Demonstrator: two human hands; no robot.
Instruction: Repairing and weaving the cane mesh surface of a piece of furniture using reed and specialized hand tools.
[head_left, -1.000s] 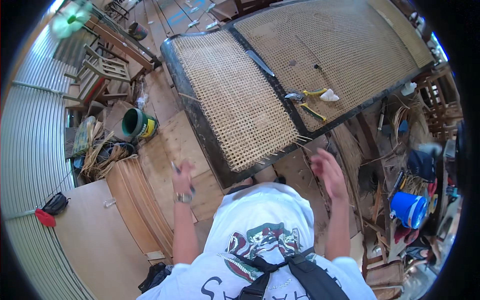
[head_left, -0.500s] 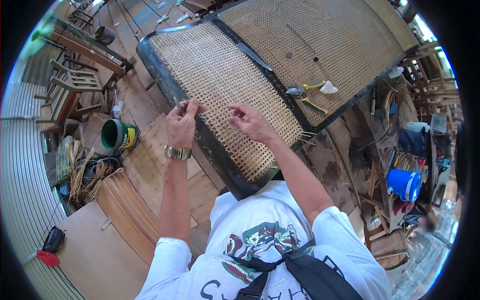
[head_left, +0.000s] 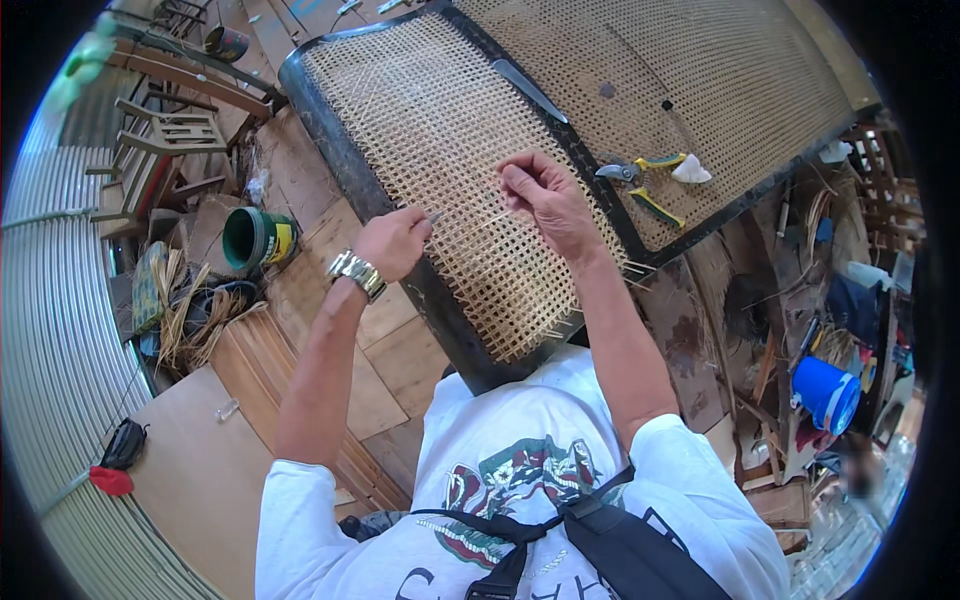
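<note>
In front of me lies a black-framed panel of woven cane (head_left: 400,110), pale on its near-left section. Over its left frame edge, my left hand (head_left: 393,243) is closed, a small pointed metal tool (head_left: 433,216) poking out past its fingers. Above the middle of the weave my right hand (head_left: 548,200) is closed in a pinch. A thin pale cane strand (head_left: 490,216) seems to run from its fingertips toward the weave, though it blends in. A knife blade (head_left: 530,90) rests along the dark dividing bar. Yellow-handled pruning shears (head_left: 640,180) lie on the browner section.
A white lump (head_left: 691,169) sits by the shears. Loose strand ends stick out at the frame's near-right corner. Left of the panel are a green bucket (head_left: 258,239), dry fibre bundles (head_left: 185,310) and a wooden chair (head_left: 170,135); a blue bucket (head_left: 827,393) stands right.
My left hand has turned over and moved right and slightly down, the tool's tip now pointing right. My right hand has risen and shifted right, its fingers drawn into a pinch.
</note>
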